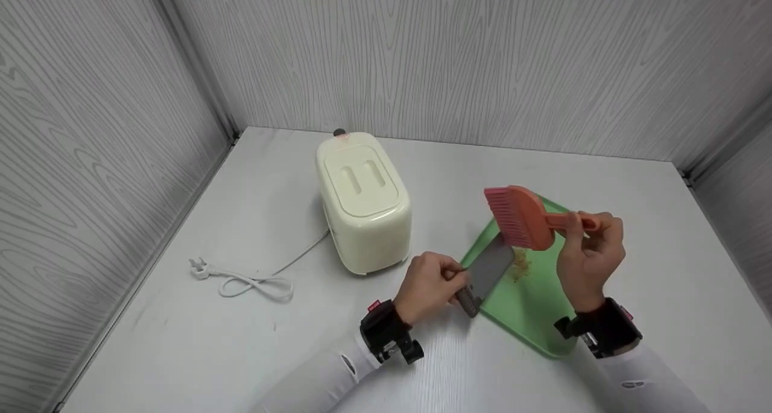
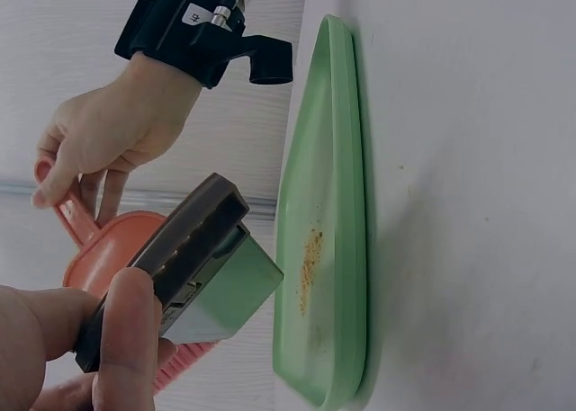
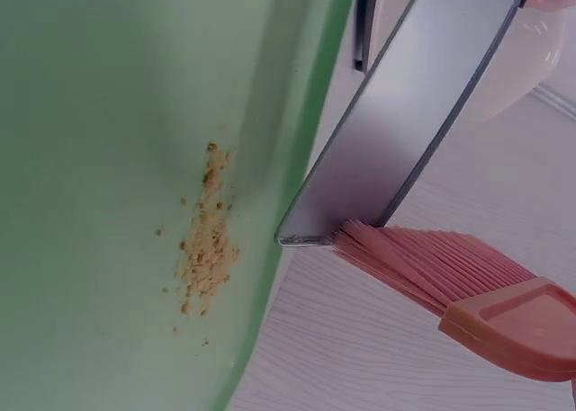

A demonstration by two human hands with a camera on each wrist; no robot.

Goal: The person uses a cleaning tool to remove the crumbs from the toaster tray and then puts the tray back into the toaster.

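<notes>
In the head view my left hand pinches the dark handle of a toaster crumb tray, a flat grey metal plate with low rims. The plate tilts over the left side of a green tray. My right hand holds an orange brush by its handle, above the green tray. In the right wrist view the pink brush bristles meet the far end of the metal plate. Brown crumbs lie in a small heap on the green tray's floor.
A cream toaster with two slots stands left of the green tray. Its white cord and plug lie bundled on the white table. Grey wood-grain panels rise at the back and both sides.
</notes>
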